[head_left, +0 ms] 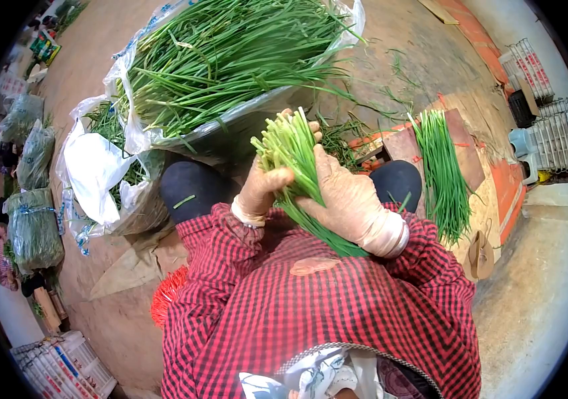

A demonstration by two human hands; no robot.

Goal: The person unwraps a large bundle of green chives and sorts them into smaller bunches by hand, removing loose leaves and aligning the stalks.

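A bunch of Chinese chives (pixel 290 149) is held upright between my two gloved hands, its pale cut ends up and its green leaves trailing down toward my lap. My left hand (pixel 260 189) closes on the near left side of the bunch, thumb across the stems. My right hand (pixel 350 199) wraps it from the right, with fingertips showing behind the stems. Just beyond my hands, a large heap of loose chives (pixel 230 66) fills an open plastic bag (pixel 257 106). A neat pile of chives (pixel 440 173) lies to the right on a board (pixel 473 156).
A white plastic bag (pixel 101 173) with more greens stands at left. Wrapped bundles (pixel 34 229) line the far left. Red ties (pixel 167 292) lie beside my left hip. Stacked crates (pixel 560 136), a sandal (pixel 480 253) and scattered leaves (pixel 400 70) are on the right.
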